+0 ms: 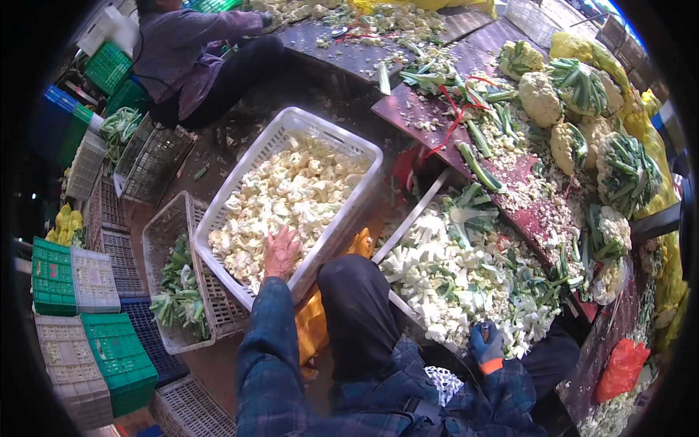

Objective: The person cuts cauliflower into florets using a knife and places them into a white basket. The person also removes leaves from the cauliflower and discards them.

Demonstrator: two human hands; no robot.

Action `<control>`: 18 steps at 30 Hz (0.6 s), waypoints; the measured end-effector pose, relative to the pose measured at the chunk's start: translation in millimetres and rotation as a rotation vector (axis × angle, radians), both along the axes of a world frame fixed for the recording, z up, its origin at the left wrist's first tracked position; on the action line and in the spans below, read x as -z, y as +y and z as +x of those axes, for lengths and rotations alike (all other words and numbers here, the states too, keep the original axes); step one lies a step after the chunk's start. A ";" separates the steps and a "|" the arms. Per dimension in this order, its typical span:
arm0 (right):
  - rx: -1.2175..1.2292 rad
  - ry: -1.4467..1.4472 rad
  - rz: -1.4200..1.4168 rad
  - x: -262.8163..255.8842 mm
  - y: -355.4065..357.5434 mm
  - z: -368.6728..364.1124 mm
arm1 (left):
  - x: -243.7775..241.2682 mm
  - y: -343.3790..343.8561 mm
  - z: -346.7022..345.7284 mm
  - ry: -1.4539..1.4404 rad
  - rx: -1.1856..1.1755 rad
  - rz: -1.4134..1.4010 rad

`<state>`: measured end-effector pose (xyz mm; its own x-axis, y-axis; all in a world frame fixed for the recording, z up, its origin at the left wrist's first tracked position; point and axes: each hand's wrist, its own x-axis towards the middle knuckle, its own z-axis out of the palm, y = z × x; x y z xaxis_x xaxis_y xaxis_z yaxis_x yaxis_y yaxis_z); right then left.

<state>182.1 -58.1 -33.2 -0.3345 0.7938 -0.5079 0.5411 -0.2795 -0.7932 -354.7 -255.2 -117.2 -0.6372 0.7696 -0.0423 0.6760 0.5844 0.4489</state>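
My left hand (280, 252) is bare and rests with spread fingers on the cauliflower florets (300, 188) heaped in a white plastic crate (372, 155). Nothing shows gripped in it. My right hand (487, 343), in a blue glove with an orange cuff, is closed around a small dark handle, perhaps a knife's; the blade cannot be seen. It lies at the near edge of a bin full of cut cauliflower stalks and leaves (464, 273). Whole cauliflower heads (540, 99) with green leaves lie on the dark red board (418, 117) at the right.
A crate with leafy greens (177, 295) stands left of the white crate. Stacked green crates (117, 355) and other plastic crates line the left side. Another person (180, 54) sits at the upper left beside a board. A red plastic bag (622, 368) lies at the lower right.
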 end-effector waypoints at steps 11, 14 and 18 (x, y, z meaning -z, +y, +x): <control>0.133 0.182 -0.127 -45.0 23.8 33.6 | -62.9 -36.5 30.7 -0.430 -0.237 -0.096; 0.416 0.293 0.065 -75.2 70.6 53.4 | -35.3 -65.8 0.5 0.004 -0.153 0.046; 0.651 0.285 0.307 -106.5 161.6 103.3 | -82.6 -9.9 25.4 0.183 -0.326 0.306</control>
